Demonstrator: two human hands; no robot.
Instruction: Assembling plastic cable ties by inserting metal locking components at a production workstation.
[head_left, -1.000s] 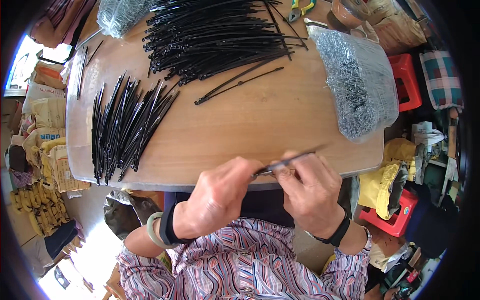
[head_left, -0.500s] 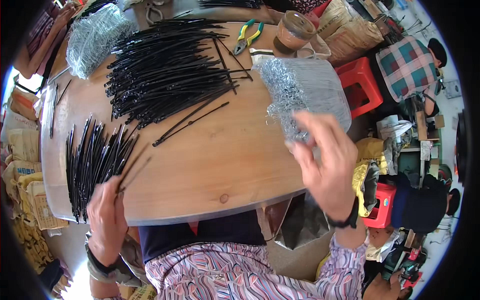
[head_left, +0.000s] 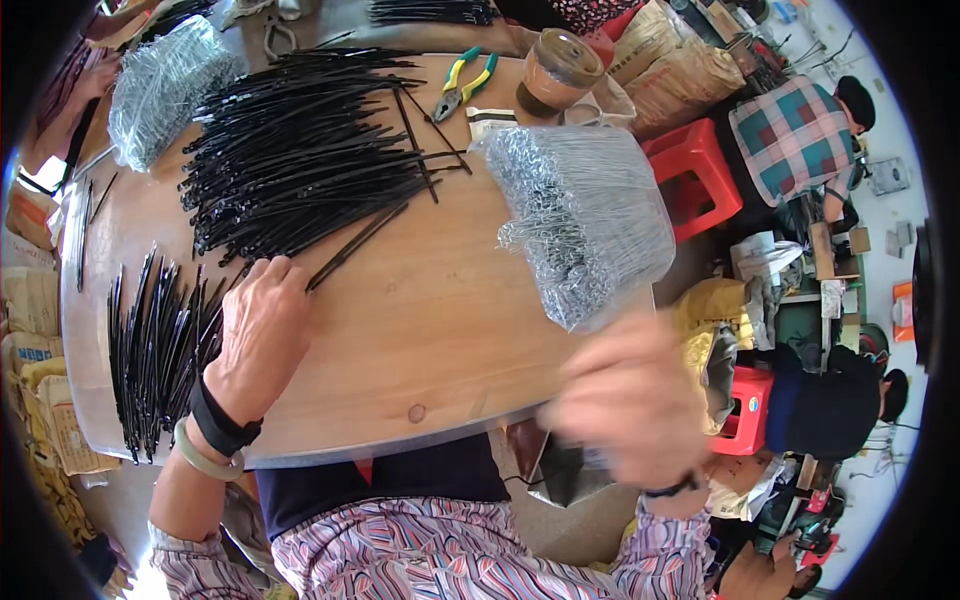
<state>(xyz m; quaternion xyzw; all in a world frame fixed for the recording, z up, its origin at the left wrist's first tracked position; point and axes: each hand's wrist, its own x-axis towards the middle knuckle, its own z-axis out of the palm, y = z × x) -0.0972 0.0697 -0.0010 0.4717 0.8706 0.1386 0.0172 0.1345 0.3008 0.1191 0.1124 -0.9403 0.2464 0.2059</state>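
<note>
A big heap of thin black strips (head_left: 290,150) with small knobs on them lies across the table. My left hand (head_left: 262,325) is at its near edge, fingers curled together, fingertips by the knobbed ends; what they grip is hidden. Beside that hand, to the left, lies a smaller bunch of glossy black strips (head_left: 155,360). A few loose black strips (head_left: 360,245) reach out to the right of my fingers. My right hand (head_left: 635,400), smeared by motion, is over the table's near right edge, below a clear plastic bag of thin silvery wire pieces (head_left: 590,215).
Green-and-yellow pliers (head_left: 465,85) and a lidded brown jar (head_left: 560,70) stand beyond the bag. Another bag of wire pieces (head_left: 170,95) is at the far left. Red stools (head_left: 705,180) and other people, one in a checked shirt (head_left: 795,130), are on the right.
My left hand has moved up and right from the small bunch to the big heap's near edge. My right hand has drawn back from the bag toward the table edge. The view has shifted slightly.
</note>
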